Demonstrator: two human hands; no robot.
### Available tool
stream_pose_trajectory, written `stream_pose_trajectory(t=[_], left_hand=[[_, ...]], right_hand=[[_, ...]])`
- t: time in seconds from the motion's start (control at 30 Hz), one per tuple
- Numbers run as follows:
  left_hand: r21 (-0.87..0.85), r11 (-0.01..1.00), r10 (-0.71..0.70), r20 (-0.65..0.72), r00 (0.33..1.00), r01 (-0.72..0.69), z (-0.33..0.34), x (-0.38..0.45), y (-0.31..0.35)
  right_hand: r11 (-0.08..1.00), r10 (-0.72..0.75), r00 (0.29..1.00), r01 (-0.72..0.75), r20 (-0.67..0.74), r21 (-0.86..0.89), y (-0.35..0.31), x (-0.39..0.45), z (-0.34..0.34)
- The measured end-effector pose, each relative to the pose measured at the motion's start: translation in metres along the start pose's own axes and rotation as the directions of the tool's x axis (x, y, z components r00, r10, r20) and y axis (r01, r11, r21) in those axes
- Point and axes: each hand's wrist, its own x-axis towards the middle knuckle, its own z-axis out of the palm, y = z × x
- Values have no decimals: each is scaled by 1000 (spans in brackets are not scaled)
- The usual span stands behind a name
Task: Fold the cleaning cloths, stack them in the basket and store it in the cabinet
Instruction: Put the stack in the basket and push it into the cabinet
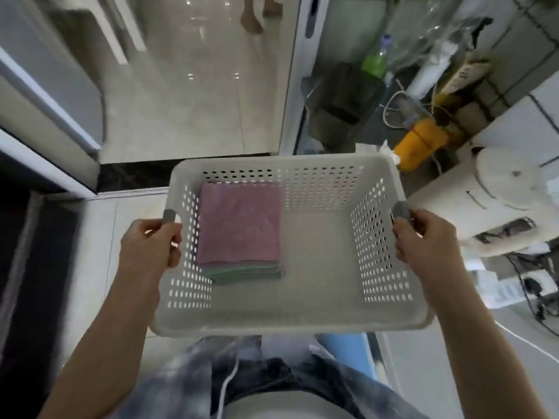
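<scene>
Basket (290, 322) gripped both handles, floor (187, 116) ahead.

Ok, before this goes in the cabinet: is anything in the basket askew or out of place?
Nothing stands out. The folded cloths sit in one fairly even stack against the left side of the basket, pink over green. The left hand and right hand grip the handles, holding it level.
</scene>
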Motion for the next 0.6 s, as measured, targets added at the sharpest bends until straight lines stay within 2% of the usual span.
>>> stream_pose_trajectory(t=[0.17,0.3,0.43,0.6], left_hand=[[-43,992,-123,-261,958,115,-23,7,-1],[-117,983,-176,-405,897,140,-31,7,-2],[-243,955,-274,-516,812,168,-44,3,-11],[-397,911,-365,-646,671,113,-80,2,-31]], right_hand=[[989,-113,960,133,258,-61,-43,59,51],[972,-185,906,225,380,-62,-76,94,83],[943,-266,816,330,513,-36,-119,113,124],[885,-322,694,462,644,-56,-163,113,200]])
